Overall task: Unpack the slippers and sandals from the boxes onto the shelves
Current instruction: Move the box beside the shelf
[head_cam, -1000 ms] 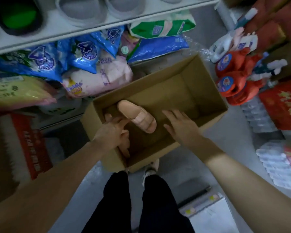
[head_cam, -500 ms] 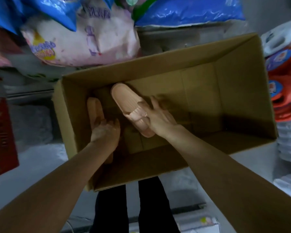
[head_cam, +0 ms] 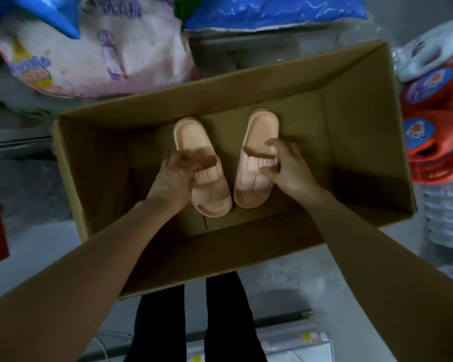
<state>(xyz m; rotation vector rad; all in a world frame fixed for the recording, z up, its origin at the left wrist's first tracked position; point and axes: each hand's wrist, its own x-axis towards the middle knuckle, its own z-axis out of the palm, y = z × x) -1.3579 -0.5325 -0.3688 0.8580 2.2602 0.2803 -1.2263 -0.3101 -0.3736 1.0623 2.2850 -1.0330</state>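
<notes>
An open brown cardboard box (head_cam: pixel 364 121) stands on the floor in front of me. Two peach-pink slippers are inside it, side by side with toes toward me. My left hand (head_cam: pixel 171 178) grips the strap of the left slipper (head_cam: pixel 190 138). My right hand (head_cam: pixel 289 167) grips the strap of the right slipper (head_cam: pixel 262 126), thumb over its top. No other footwear shows in the box. The shelves are out of view.
Pink-white (head_cam: pixel 94 50) and blue (head_cam: pixel 272 11) plastic bags are piled behind the box. Red detergent jugs (head_cam: pixel 434 142) stack at the right. A white carton (head_cam: pixel 293 340) lies by my feet, and my dark trouser legs (head_cam: pixel 194 317) stand against the box's near wall.
The view dropped closer to the box. My left hand took hold of one slipper and my right hand the other; the two slippers now sit side by side near the box's middle.
</notes>
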